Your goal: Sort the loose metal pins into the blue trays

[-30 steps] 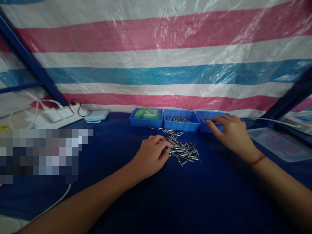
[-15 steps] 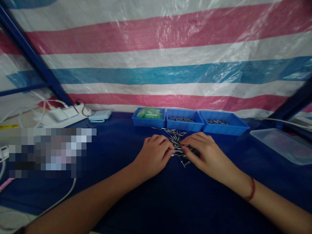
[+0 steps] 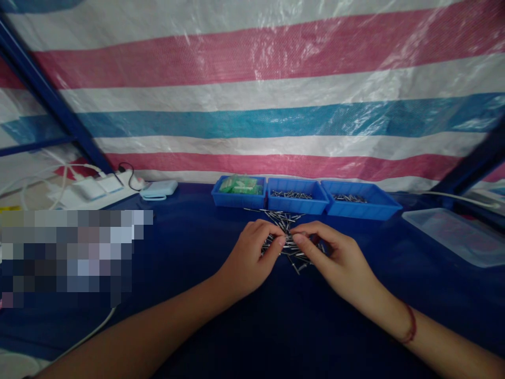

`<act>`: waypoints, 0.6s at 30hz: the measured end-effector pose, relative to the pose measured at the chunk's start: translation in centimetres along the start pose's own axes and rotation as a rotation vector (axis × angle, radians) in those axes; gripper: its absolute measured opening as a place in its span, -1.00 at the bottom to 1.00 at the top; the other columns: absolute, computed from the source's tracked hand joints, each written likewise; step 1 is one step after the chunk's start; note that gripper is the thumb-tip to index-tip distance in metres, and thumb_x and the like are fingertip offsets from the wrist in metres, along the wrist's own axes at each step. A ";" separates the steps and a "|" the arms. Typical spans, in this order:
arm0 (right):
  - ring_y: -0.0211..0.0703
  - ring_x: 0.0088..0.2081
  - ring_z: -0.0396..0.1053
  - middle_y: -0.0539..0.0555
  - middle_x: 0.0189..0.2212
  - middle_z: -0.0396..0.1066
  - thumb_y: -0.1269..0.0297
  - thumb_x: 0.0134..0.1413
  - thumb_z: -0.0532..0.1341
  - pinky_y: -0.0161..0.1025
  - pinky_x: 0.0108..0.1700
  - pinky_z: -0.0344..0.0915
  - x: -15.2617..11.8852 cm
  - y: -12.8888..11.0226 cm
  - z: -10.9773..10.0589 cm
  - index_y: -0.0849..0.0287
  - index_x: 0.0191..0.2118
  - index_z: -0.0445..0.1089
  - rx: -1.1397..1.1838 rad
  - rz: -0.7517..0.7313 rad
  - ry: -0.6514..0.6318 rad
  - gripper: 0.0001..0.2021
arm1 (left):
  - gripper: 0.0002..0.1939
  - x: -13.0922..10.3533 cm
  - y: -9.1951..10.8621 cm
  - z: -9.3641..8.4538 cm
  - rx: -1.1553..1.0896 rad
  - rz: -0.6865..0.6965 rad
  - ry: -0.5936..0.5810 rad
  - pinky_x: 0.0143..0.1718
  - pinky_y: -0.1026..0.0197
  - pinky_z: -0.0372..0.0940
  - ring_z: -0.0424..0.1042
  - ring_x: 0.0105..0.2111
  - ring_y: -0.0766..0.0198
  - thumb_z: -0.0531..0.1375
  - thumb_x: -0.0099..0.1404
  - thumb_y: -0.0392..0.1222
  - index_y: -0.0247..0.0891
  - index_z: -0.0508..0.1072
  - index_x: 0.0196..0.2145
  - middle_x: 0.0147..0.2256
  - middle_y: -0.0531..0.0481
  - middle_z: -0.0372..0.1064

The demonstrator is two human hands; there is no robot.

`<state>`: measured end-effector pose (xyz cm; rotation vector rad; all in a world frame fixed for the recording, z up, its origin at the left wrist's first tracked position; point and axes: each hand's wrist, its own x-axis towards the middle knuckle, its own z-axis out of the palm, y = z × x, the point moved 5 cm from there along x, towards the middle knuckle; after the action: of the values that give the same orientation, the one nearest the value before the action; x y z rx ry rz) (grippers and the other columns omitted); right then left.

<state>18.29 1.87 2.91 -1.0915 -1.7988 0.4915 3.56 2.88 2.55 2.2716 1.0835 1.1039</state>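
A loose pile of thin silver metal pins (image 3: 276,218), which look like blind rivets, lies on the dark blue table (image 3: 252,331). Over the left part of the pile, my left hand (image 3: 252,258) pinches a pin with thumb and index fingertips. Facing it from the right, my right hand (image 3: 341,258) pinches too, its fingertips almost touching those of the left. What lies between the right fingertips is a small metal piece, largely hidden. More pins show beneath both hands.
Behind the pile stand three blue bins: one with green packets (image 3: 240,185), a middle bin (image 3: 298,205) and a right bin (image 3: 363,209) with metal pins. A clear plastic lid (image 3: 453,237) lies right. A light blue case (image 3: 158,189) and a power strip (image 3: 102,189) are left.
My two hands have come together over the pile, thumbs and index fingers now pinching close to each other. More of the pile shows under my left hand.
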 end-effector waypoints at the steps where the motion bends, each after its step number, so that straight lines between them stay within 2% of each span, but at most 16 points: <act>1: -0.25 -0.33 0.40 -0.02 -0.36 0.47 0.26 0.10 0.18 -0.31 -0.28 0.33 0.0 0.0 0.0 0.09 -0.28 0.43 0.001 -0.003 0.001 -0.89 | -0.92 0.0 0.1 0.0 -0.005 0.003 -0.006 -0.13 0.16 0.19 0.32 -0.22 0.24 0.07 0.32 -0.28 -0.24 0.36 -0.30 -0.30 0.01 0.35; 6: -0.25 -0.33 0.41 -0.02 -0.38 0.47 0.28 0.09 0.19 -0.31 -0.27 0.34 0.0 -0.1 0.0 0.10 -0.31 0.44 0.013 -0.027 0.002 -0.91 | -0.91 -0.1 0.4 0.1 -0.031 0.037 -0.028 -0.11 0.15 0.19 0.32 -0.19 0.24 0.09 0.32 -0.25 -0.22 0.36 -0.22 -0.25 -0.01 0.36; 18: -0.23 -0.33 0.43 0.00 -0.37 0.49 0.30 0.08 0.19 -0.30 -0.29 0.36 -0.1 -0.9 0.0 0.10 -0.29 0.45 0.020 -0.065 0.008 -0.90 | -0.96 0.0 0.5 0.2 -0.040 0.021 -0.023 -0.14 0.18 0.19 0.31 -0.22 0.26 0.10 0.30 -0.28 -0.25 0.33 -0.28 -0.29 0.01 0.32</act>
<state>17.92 1.33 3.51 -1.0170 -1.8128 0.4652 3.89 2.55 2.73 2.2639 1.0214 1.0952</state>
